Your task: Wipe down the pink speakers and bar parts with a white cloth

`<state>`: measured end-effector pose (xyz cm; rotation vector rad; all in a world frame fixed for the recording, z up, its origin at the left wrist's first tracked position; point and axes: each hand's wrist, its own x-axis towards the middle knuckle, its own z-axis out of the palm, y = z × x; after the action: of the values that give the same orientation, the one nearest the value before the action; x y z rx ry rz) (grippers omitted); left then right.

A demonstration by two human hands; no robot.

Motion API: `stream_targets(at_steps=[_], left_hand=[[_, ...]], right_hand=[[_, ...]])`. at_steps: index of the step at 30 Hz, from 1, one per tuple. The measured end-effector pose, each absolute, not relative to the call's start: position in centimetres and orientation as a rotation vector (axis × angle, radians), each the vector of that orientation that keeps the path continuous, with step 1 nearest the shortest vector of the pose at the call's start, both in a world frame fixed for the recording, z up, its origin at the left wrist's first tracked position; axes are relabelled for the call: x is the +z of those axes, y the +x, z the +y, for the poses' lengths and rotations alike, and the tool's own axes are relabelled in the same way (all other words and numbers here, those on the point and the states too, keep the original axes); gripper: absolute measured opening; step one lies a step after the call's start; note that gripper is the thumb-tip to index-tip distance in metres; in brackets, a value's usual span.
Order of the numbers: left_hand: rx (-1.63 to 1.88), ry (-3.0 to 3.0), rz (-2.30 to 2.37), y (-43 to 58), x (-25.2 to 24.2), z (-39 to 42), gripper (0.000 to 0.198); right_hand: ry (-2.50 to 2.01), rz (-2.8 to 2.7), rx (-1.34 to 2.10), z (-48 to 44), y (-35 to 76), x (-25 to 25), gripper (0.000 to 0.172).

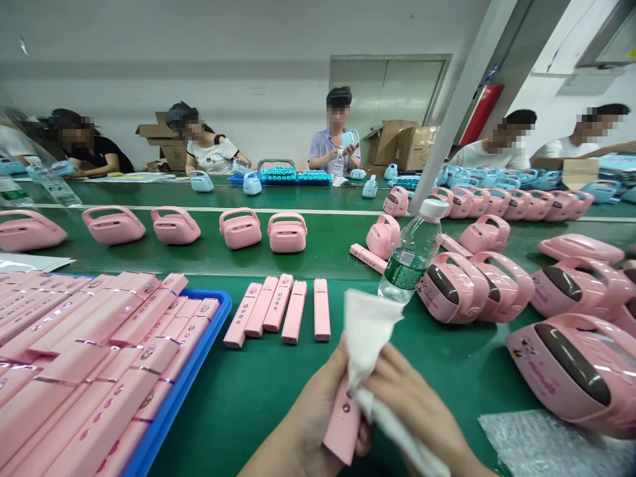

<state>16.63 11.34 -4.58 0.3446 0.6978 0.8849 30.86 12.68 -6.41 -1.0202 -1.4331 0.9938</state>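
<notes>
My left hand (318, 411) is wrapped round a pink bar-shaped microphone (344, 424) with small round buttons, held tilted above the green table. A white cloth (366, 331) covers the microphone's upper end. My right hand (415, 397) grips this cloth and presses it against the microphone; part of the cloth trails down, blurred. Just beyond my hands lie several more pink microphones (294, 311) in a loose row. To the left, a blue tray (199, 361) is heaped with pink microphones (114, 371).
A water bottle (410, 252) stands beyond my hands. Pink handled speakers (576, 371) crowd the right, near bubble wrap (556, 437). More pink speakers (288, 232) line the green belt (318, 265). Several co-workers (335, 142) sit opposite with blue speakers (201, 181).
</notes>
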Motion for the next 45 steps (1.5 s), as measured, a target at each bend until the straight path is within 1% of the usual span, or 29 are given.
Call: stream_targets(at_steps=[4, 7, 11, 12, 13, 16, 19, 21, 23, 26, 28, 32, 35, 37, 40, 42, 45], left_hand=[[0.893, 0.408, 0.652, 16.2, -3.7, 10.8, 0.051], [0.945, 0.502, 0.778, 16.5, -3.6, 10.6, 0.05], [1.014, 0.64, 0.929, 17.0, -4.6, 10.6, 0.038], [1.035, 0.736, 0.953, 16.9, -4.9, 10.6, 0.04], [1.041, 0.871, 1.007, 16.8, -5.1, 10.6, 0.046], [0.979, 1.375, 1.362, 16.1, -5.3, 10.5, 0.064], [0.906, 1.612, 1.643, 15.7, -4.7, 10.9, 0.069], [0.84, 1.724, 1.756, 15.9, -3.7, 11.7, 0.066], [0.736, 1.921, 1.845, 16.6, -2.7, 12.9, 0.058], [0.596, 2.166, 1.915, 17.9, -1.7, 15.6, 0.046], [0.495, 2.263, 1.983, 18.6, -2.0, 17.5, 0.042], [0.249, 2.382, 2.249, 19.2, -3.8, 20.0, 0.025], [0.107, 2.41, 2.417, 19.0, -4.6, 20.5, 0.021], [0.04, 2.41, 2.482, 18.6, -4.5, 20.7, 0.021], [-0.01, 2.402, 2.484, 17.5, -3.4, 21.8, 0.029], [-0.003, 2.395, 2.477, 16.3, -2.0, 23.5, 0.032], [0.058, 2.371, 2.555, 13.9, 0.2, 27.0, 0.031]], right_hand=[[-1.061, -1.071, 1.164, 14.3, 32.1, -6.1, 0.042], [-1.054, -0.908, 1.227, 14.6, 32.1, -5.9, 0.044], [-0.986, -1.225, 1.308, 13.2, 30.8, -6.0, 0.042], [-0.977, -1.324, 1.311, 12.8, 30.5, -6.0, 0.042], [-0.976, -1.404, 1.308, 12.4, 30.3, -6.0, 0.042], [-0.935, -1.548, 1.328, 12.2, 30.5, -5.4, 0.041], [-0.844, -1.612, 1.349, 12.8, 31.1, -4.6, 0.039], [-0.847, -1.585, 1.321, 13.2, 31.6, -4.2, 0.041], [-0.887, -1.543, 1.286, 13.7, 32.0, -4.1, 0.043], [-0.944, -1.488, 1.207, 14.4, 32.7, -4.1, 0.042], [-0.967, -1.463, 1.184, 14.9, 33.1, -4.2, 0.041], [-0.974, -1.397, 1.225, 15.3, 33.4, -4.5, 0.043], [-0.935, -1.352, 1.277, 15.0, 33.1, -4.3, 0.043], [-0.906, -1.261, 1.355, 14.5, 32.8, -3.9, 0.042], [-0.883, -0.861, 1.622, 13.7, 32.3, -2.9, 0.041], [-0.828, -0.578, 1.806, 13.3, 32.0, -2.5, 0.042], [-0.685, -0.445, 1.962, 13.1, 31.8, -2.7, 0.039]])
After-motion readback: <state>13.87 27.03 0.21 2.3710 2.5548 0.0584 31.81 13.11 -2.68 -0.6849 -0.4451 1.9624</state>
